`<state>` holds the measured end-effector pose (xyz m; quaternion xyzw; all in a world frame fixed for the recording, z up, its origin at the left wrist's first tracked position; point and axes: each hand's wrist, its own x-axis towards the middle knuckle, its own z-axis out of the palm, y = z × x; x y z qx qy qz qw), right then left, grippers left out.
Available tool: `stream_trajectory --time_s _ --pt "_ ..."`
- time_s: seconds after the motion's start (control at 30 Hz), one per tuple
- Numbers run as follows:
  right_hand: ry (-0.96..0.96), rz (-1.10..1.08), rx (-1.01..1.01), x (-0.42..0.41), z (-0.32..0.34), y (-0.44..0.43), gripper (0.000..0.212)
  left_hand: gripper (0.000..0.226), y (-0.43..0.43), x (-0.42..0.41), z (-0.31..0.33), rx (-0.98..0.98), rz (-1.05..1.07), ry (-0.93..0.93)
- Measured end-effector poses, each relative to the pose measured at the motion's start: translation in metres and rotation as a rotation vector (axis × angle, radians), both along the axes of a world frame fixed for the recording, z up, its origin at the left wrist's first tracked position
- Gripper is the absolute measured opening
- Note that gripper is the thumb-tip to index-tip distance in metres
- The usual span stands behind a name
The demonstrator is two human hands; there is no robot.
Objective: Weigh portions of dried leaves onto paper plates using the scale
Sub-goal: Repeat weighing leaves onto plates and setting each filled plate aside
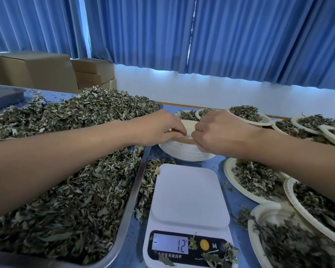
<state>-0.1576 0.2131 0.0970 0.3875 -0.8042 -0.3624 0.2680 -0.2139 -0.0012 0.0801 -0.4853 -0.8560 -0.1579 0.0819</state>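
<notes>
A white kitchen scale (189,194) stands near me with a bare platform, its display showing -12. Behind it sits a stack of empty paper plates (184,150). My left hand (159,128) pinches the left edge of the top plate (190,126), and my right hand (215,132) pinches its right edge. A large metal tray (132,190) heaped with dried leaves (66,171) fills the left side.
Several paper plates with leaf portions (253,176) lie to the right and behind the stack. Loose leaves are scattered on the blue table (215,165) and on the scale's front. Cardboard boxes (46,70) stand at the far left under blue curtains.
</notes>
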Motion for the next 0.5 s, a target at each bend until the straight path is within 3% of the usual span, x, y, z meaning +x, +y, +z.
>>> stream_trajectory --time_s 0.2,0.43,0.5 --pt "0.081 0.025 -0.070 0.003 -0.003 -0.002 0.024 0.016 -0.002 0.005 0.009 0.032 -0.005 0.043" --pt "-0.098 -0.145 -0.388 0.012 -0.001 -0.008 0.008 0.023 -0.002 0.015 0.015 0.024 -0.009 0.173" --pt "-0.162 -0.207 -0.409 0.017 0.003 -0.003 0.026 0.023 -0.004 0.023 0.016 0.050 -0.031 0.190"
